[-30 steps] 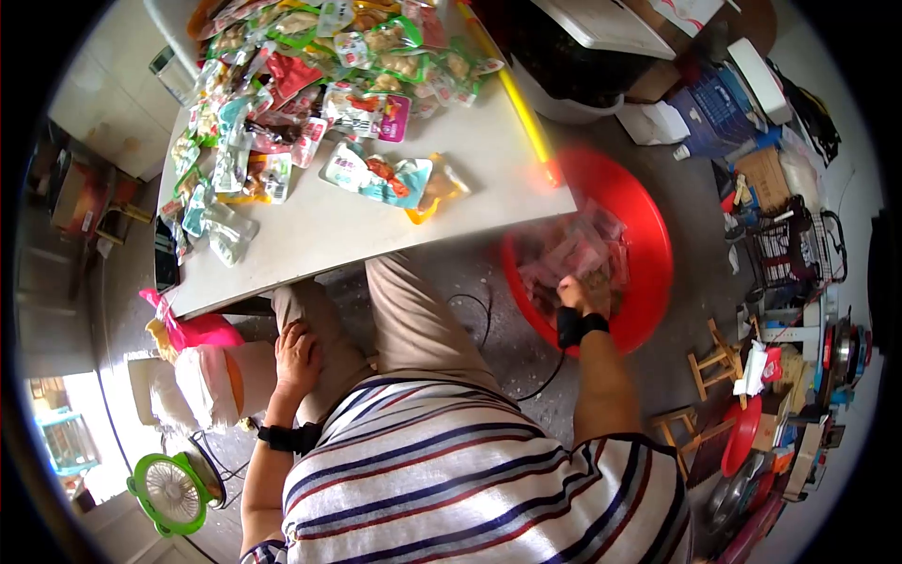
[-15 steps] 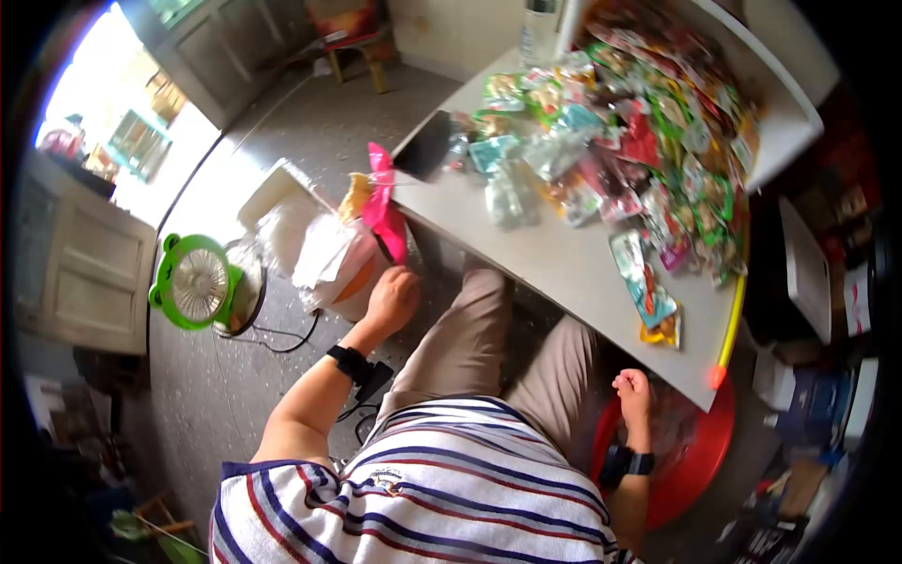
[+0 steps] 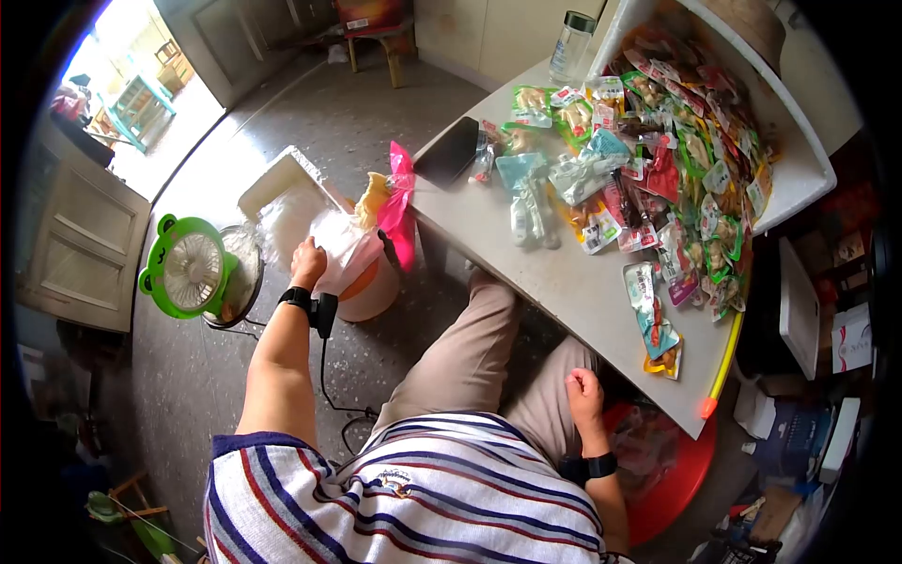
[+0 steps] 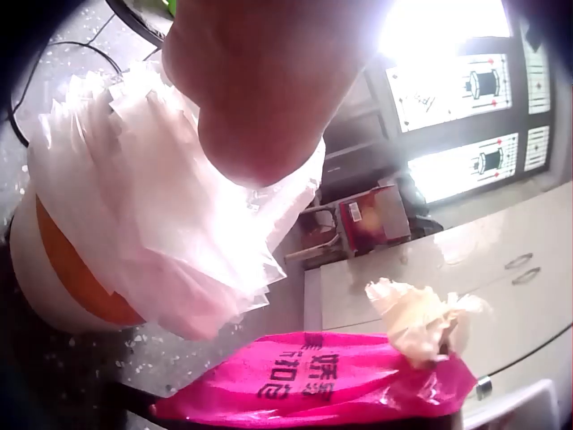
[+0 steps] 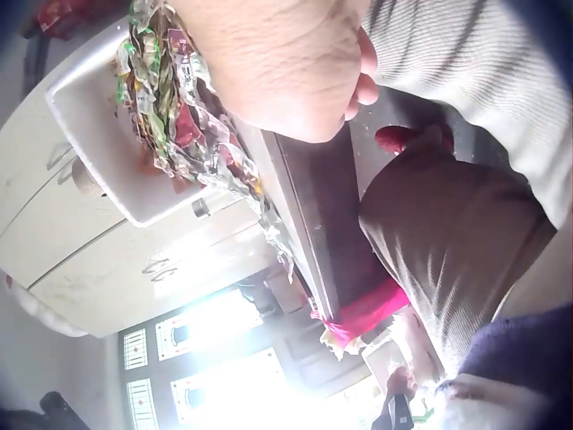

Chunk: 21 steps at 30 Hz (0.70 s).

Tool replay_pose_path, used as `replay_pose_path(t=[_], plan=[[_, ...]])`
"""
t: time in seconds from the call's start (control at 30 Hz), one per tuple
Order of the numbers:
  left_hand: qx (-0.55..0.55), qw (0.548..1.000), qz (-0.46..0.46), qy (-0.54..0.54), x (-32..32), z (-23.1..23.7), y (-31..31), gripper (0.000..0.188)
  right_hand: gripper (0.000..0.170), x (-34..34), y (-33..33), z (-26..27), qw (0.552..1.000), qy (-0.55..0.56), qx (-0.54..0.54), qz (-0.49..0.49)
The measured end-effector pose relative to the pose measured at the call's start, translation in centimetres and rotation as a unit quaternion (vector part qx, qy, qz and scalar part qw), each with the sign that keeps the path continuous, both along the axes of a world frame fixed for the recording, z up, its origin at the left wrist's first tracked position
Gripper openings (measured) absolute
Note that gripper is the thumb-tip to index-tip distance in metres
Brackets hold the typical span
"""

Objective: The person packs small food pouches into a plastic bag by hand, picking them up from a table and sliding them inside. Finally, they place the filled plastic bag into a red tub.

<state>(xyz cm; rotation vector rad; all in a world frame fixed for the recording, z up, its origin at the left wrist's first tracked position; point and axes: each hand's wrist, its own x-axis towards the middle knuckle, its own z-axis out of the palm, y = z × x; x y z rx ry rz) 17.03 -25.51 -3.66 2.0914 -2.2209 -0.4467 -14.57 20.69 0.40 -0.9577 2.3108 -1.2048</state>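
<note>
My left hand (image 3: 308, 263) is at a stack of thin white plastic bags (image 4: 134, 197) draped over a white bucket (image 3: 368, 299) with an orange patch. In the left wrist view the hand overlaps the stack and its fingertips are hidden; I cannot tell whether they pinch a bag. My right hand (image 3: 584, 399), fingers loosely curled and nothing showing in them, hovers by the right thigh near the table edge. Below it, partly hidden by the arm, a red basin (image 3: 691, 484) holds clear packets (image 3: 644, 451).
Many small snack packets (image 3: 601, 179) cover the table (image 3: 583, 291) and spill from a white foam box (image 3: 808, 183). A phone (image 3: 449, 153), a glass bottle (image 3: 571, 47) and a yellow stick (image 3: 725, 362) lie or stand there. A pink bag (image 3: 399, 207) hangs at the corner; a green fan (image 3: 188, 268) stands left.
My right hand has come up out of the red basin. My left hand has left the thigh and reached out left to the white plastic bags. The head view has turned left.
</note>
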Motion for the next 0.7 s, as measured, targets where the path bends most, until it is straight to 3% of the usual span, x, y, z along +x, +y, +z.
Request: replay_pose_path(t=[0.1,0.33,0.6,0.63,0.7], plan=[[0.04,0.997,-0.026,-0.066,-0.3,0.4,0.7,0.035,0.014,0.1,0.4,-1.0,1.0,0.01,0.01,-0.003],[-0.015,0.996,-0.06,-0.062,0.4,-0.6,-0.3,0.024,0.013,0.2,0.2,-1.4,1.0,0.006,-0.007,-0.001],[-0.088,0.989,-0.011,0.121,1.1,3.0,0.0,0.025,0.012,-0.3,0.0,0.0,1.0,0.014,-0.008,0.018],[-0.11,0.982,-0.045,0.15,1.2,3.5,0.1,0.023,0.013,-0.4,-0.2,0.6,0.999,0.029,-0.004,0.024],[-0.05,0.954,-0.092,0.282,0.4,7.2,2.4,0.02,0.013,-0.2,-0.6,2.0,0.998,0.05,-0.011,0.021]])
